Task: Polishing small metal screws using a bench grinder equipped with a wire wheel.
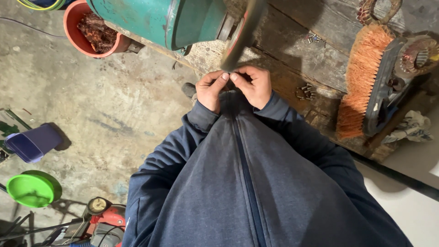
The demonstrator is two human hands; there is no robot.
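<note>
hands meet at the spinning wheel (241,34) of a green bench grinder (169,18), which sits on the edge of a worn wooden workbench (320,59). the left hand (211,89) and the right hand (254,84) press thumb and fingertips together just under the blurred wheel, pinching something too small to make out; what it is cannot be told. both hands are closed in a pinch, touching each other at the fingertips. dark blue sleeves and a zipped jacket (247,183) fill the lower middle of the view. on the bench to the right lies an orange-bristled brush (361,77), with small heaps of metal pieces (305,92) between it and the hands. on the concrete floor to the left stand an orange bucket (75,27) of rusty scrap, a purple bin (32,142) and a green lid-like bowl (32,188), well apart from the hands.
</note>
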